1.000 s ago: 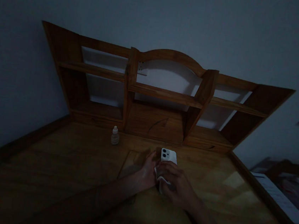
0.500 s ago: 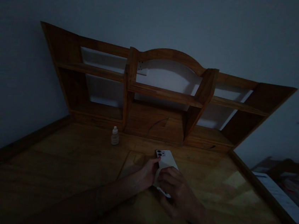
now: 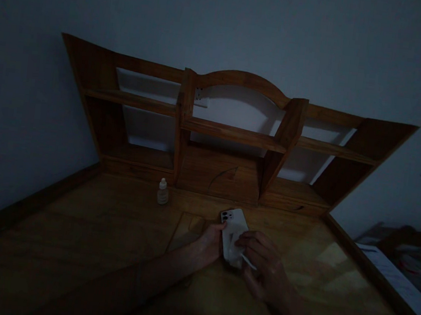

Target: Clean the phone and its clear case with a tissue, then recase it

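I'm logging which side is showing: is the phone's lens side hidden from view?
No, the phone shows its rear lenses plainly, with the left hand at its edge.

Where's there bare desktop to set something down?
Desktop shows bare between the left edge board and the bottle, and between the right hand and the right edge board. Mid-desk is crowded: left hand, phone, whitish sheet and right hand.

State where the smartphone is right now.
In the head view, the white smartphone is right of the white-capped bottle, between the left hand gripping its left edge and the right hand.
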{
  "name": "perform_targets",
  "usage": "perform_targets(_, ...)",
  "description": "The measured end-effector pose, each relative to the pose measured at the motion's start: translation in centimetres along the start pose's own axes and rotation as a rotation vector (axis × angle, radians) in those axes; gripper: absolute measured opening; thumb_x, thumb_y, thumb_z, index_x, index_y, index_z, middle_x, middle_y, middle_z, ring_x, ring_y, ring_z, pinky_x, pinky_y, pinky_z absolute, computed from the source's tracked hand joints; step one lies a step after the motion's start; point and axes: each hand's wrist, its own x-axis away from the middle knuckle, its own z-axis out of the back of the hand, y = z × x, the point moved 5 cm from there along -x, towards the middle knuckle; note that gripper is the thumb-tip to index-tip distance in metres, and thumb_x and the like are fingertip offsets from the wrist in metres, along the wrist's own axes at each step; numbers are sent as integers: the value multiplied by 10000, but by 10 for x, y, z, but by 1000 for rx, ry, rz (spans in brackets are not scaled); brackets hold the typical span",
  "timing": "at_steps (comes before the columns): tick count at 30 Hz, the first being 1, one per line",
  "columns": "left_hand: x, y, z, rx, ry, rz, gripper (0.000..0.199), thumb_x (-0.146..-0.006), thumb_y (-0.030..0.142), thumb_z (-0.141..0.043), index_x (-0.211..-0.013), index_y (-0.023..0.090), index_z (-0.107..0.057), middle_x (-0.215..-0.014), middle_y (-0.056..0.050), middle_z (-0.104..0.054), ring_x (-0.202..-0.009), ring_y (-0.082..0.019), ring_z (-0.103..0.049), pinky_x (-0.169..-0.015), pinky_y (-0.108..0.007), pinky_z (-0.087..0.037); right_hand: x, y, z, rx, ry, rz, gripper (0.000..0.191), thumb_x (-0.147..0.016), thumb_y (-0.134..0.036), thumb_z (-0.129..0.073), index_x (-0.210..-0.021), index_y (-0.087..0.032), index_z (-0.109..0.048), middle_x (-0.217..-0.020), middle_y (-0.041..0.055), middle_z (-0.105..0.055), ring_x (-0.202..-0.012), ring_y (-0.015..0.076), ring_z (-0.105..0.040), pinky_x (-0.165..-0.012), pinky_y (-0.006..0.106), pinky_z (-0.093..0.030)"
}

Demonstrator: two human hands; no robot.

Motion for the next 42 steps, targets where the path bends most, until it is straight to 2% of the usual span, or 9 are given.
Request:
perform_targets(9, -1, -2, 6, 6, 51, 30, 241, -866, 283, -443, -707, 125, -531, -595, -10, -472, -523, -117, -411, -575, -262, -308, -10, -15, -10, -7, -88, 58, 337, -714, -89, -523, -1033, -149, -615, -1063, 95, -670, -1056, 269, -548, -880, 451, -490)
perform_targets(13, 1, -1, 1, -2, 32, 3, 227, -861, 289, -446, -773, 121, -571, -663, -49, -540, -599, -159, -487, -644, -294, -360, -7, -8, -6, -6, -65, 43, 335, -706, -84, -529, -1019, -167, -616, -1069, 88, -672, -1056, 272, -553, -880, 459, -492)
perform_targets(19, 1, 1, 0, -19, 22, -31, 200, -845, 278, -450, -818, 124, -574, -691, -48, -544, -619, -163, -489, -667, -295, -375, -5, -6, -2, 20, -41, 53, 314, -693, -77, -522, -977, -166, -623, -1070, 100, -676, -1054, 285, -564, -888, 489, -493)
perform_targets(26, 3, 2, -5, -63, 21, -6, 281, -847, 312, -431, -941, 93, -579, -740, -83, -576, -674, -203, -532, -707, -317, -400, -1, -1, 4, 43, 3, 49, 317, -721, -76, -507, -1001, -173, -617, -1067, 111, -667, -1050, 288, -569, -852, 497, -507)
perform_targets(31, 0, -1, 1, -84, 52, 16, 315, -861, 342, -434, -951, 81, -588, -778, -102, -599, -692, -208, -553, -706, -310, -406, 3, 10, 12, 70, 59, 1, 369, -732, -80, -513, -1077, -169, -606, -1020, 115, -662, -1005, 296, -585, -822, 497, -512)
perform_targets(36, -5, -4, 8, -92, 56, 39, 358, -841, 364, -476, -1012, 71, -591, -854, -124, -619, -783, -239, -584, -739, -313, -408, 3, 16, 17, 84, 79, -20, 340, -719, -62, -517, -1028, -170, -607, -1015, 109, -666, -991, 288, -586, -833, 486, -505)
perform_targets(42, -6, -5, 9, -100, 90, 39, 337, -871, 363, -433, -976, 84, -590, -797, -102, -610, -747, -225, -566, -725, -308, -406, 5, 14, 16, 76, 77, 5, 321, -712, -85, -519, -1010, -171, -601, -1028, 109, -668, -1002, 293, -588, -835, 496, -504)
